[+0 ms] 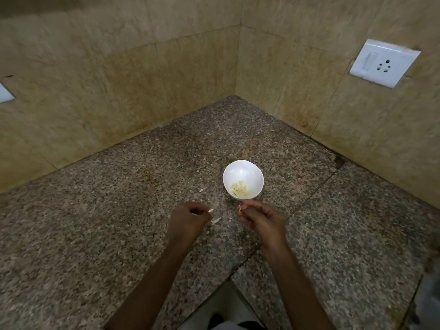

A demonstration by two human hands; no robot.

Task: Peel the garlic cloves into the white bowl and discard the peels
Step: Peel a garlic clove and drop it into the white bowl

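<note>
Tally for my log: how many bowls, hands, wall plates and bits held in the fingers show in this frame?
White bowl: 1
Hands: 2, left hand and right hand
Wall plates: 2, socket plate and cut-off plate
Pinched pale bits: 2, left bit and right bit
Total: 7

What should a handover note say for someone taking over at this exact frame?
Left hand pinches a pale sliver, probably peel. Right hand pinches a small pale piece; clove or peel, cannot tell. White bowl stands on the granite counter just beyond the hands, with several peeled garlic cloves inside. Peel scraps lie on the counter. Remaining: finish what is in hand, discard the peels.
</note>
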